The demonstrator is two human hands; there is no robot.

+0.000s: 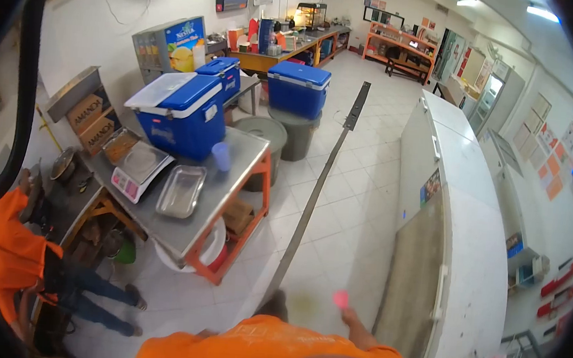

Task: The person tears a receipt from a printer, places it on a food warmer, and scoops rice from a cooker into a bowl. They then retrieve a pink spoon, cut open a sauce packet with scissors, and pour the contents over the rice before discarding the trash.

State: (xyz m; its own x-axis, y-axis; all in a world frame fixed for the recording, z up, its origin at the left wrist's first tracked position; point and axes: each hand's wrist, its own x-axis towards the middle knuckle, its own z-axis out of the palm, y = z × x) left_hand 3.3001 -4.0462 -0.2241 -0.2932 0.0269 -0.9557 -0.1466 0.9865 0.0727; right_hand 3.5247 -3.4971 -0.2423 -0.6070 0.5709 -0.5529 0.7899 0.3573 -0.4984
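My right hand (351, 316) is held out low in front of my orange shirt (273, 343), above the tiled floor. Its fingers are closed on a small pink object (340, 298), too blurred to name more exactly. Only a sliver of what may be my left hand (207, 333) shows past the shirt's edge, with its fingers hidden. Close to my right arm stands the long white chest freezer (475, 261). One of my dark shoes (274, 305) is near the floor drain channel (314, 208).
At left, a steel table (248, 148) holds a blue cooler (190, 121), a scale (140, 167), a metal tray (182, 191) and a cup (221, 156). A person in orange (15, 252) stands beside a counter. Lidded grey bins (263, 131) stand behind. Tiled floor runs between table and freezer.
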